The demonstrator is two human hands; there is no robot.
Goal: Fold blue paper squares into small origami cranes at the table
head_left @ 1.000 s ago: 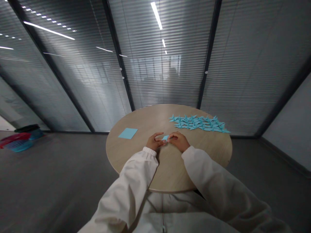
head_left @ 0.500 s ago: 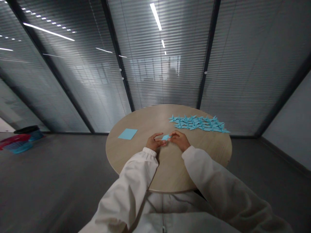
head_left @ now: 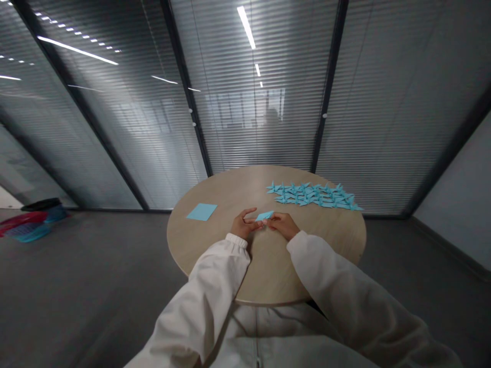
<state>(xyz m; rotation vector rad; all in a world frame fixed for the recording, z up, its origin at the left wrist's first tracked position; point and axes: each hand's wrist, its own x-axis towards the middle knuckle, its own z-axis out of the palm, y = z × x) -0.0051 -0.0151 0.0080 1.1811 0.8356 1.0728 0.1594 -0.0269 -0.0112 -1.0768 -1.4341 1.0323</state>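
A small light-blue paper piece [head_left: 264, 215] lies at the middle of the round wooden table [head_left: 268, 271], partly folded. My left hand [head_left: 242, 225] pinches its left end with thumb and fingers, the index finger raised. My right hand [head_left: 283, 225] is closed on its right end, fingers pressed to the paper. Both arms wear white sleeves.
A flat light-blue paper sheet [head_left: 202, 211] lies at the table's left. Several folded blue paper cranes [head_left: 312, 195] lie in rows at the far right of the table. Glass walls with blinds stand behind. Coloured baskets [head_left: 26, 224] sit on the floor far left.
The paper piece now shows more of its length, as a pointed flap stretching to the right. Both hands stay at the same spot with small finger shifts.
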